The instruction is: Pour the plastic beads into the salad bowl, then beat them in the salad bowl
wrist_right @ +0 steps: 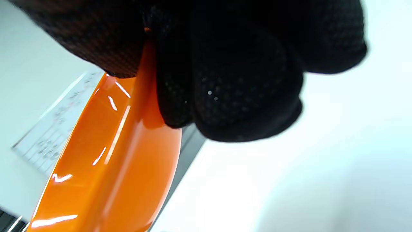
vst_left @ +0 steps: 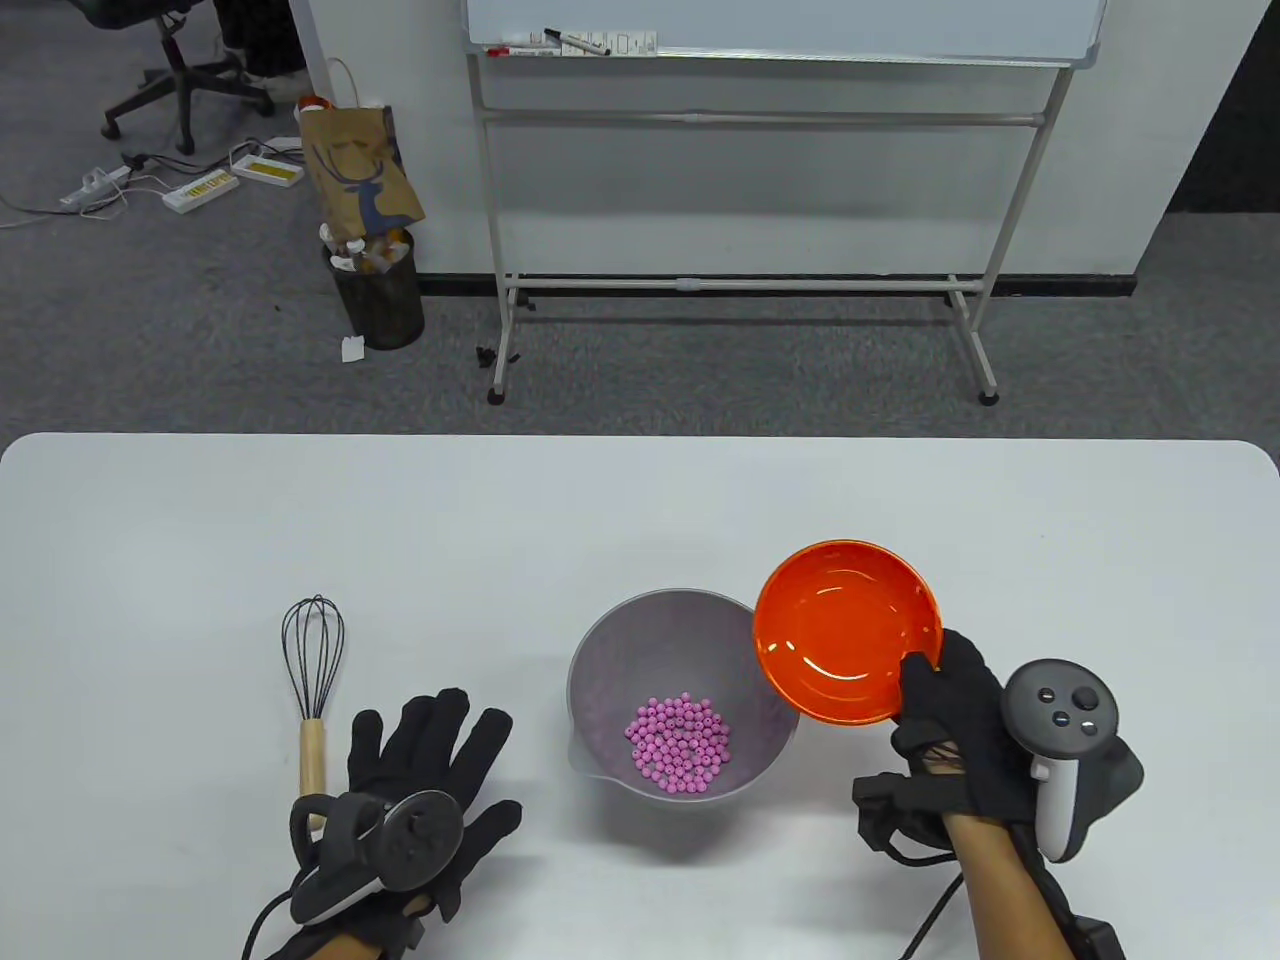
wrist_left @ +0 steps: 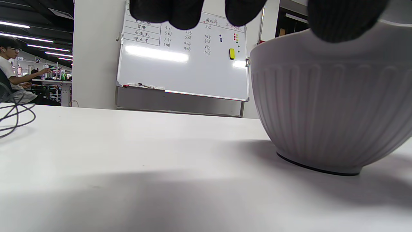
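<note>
A grey ribbed salad bowl (vst_left: 600, 690) (wrist_left: 325, 106) stands near the table's front middle, with a heap of pink plastic beads (vst_left: 678, 745) inside it. My right hand (vst_left: 945, 700) (wrist_right: 225, 80) grips the rim of an empty orange bowl (vst_left: 845, 630) (wrist_right: 106, 170), which is tilted over the salad bowl's right rim. A black wire whisk with a wooden handle (vst_left: 313, 690) lies left of the salad bowl. My left hand (vst_left: 430, 760) rests flat on the table beside the whisk's handle, fingers spread and holding nothing; its fingertips (wrist_left: 183, 13) hang in at the top of the left wrist view.
The white table (vst_left: 640, 500) stretches wide behind both bowls. Beyond its far edge stand a whiteboard on a frame (vst_left: 760, 150), a waste bin (vst_left: 378, 290) with a paper bag, and an office chair. A person sits at a far desk in the left wrist view.
</note>
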Available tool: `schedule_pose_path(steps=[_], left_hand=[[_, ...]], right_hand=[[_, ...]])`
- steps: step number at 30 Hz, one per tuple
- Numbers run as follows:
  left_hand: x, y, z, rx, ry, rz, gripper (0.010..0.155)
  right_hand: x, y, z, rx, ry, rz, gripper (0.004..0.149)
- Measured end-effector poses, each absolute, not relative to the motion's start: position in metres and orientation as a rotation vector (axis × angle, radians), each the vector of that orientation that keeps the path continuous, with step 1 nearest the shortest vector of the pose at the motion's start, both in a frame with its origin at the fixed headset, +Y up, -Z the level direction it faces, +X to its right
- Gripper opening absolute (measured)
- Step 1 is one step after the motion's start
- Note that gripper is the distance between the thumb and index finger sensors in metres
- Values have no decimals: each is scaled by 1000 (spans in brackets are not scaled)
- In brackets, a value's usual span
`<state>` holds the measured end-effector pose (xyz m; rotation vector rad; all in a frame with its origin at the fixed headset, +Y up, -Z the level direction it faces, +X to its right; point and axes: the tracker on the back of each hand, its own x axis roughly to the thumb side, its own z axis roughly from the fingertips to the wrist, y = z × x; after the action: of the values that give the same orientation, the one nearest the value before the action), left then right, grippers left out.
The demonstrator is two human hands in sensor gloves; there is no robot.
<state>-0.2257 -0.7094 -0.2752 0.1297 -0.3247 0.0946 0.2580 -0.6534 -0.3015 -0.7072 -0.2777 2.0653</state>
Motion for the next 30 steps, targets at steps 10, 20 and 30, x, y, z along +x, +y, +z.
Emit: schedule_pose_path(steps=[10,20,30], left_hand=[[-227,-712,-278,119,-318,86,77],[-226,-712,-279,117,-321,76,77],[-227,-710,-277,130,-322,84,77]], right_hand=[[292,-730,-312,-900,-61,1987,56],[298,-765,-319,-942,132,1966,57],[291,-753,-306,-980,26,2211,72]])
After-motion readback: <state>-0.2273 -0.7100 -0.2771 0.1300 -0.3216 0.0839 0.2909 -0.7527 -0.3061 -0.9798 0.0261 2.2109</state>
